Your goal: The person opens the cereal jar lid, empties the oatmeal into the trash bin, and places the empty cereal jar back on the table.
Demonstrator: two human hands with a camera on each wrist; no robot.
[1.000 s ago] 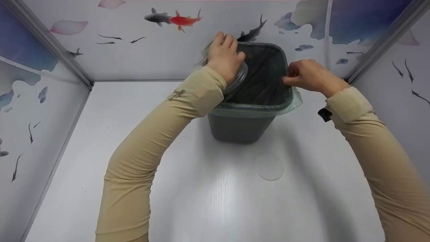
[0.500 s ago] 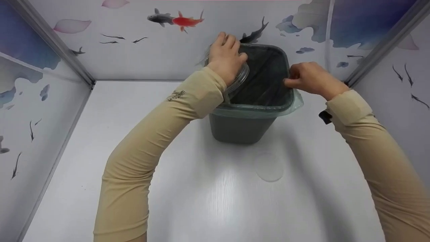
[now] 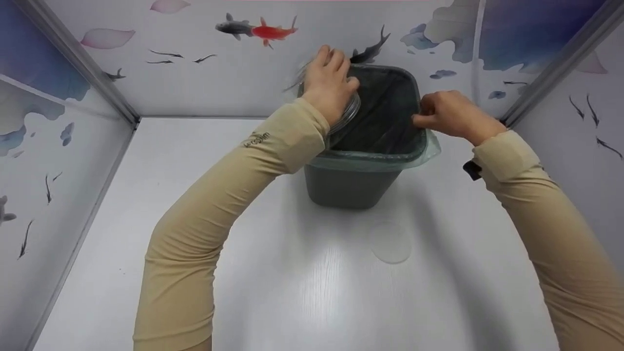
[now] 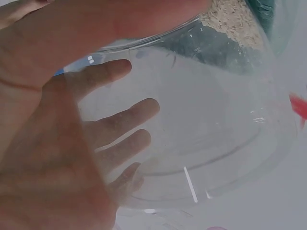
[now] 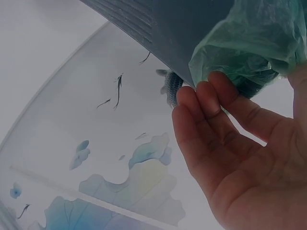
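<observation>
My left hand (image 3: 329, 85) grips a clear plastic jar (image 4: 206, 120) by its side. The jar is tipped over the left of a dark grey bin (image 3: 351, 187), its round mouth facing into the bin. Pale grains (image 4: 232, 21) show near the jar in the left wrist view; whether they lie inside it or beyond it I cannot tell. A light green bag (image 5: 240, 52) lines the bin and folds over its rim. My right hand (image 3: 451, 112) pinches the bag-covered rim on the right, thumb inside the bin and fingers outside.
On the white table (image 3: 273, 292), in front of the bin, lies a clear round disc (image 3: 391, 243), like a lid. A back wall (image 3: 195, 87) printed with fish stands close behind the bin. Side walls (image 3: 575, 122) rise left and right.
The jar's base has tilted up slightly at the left of the bin, with the left hand hardly moving. The right hand stays on the rim. The whole view has shifted a little.
</observation>
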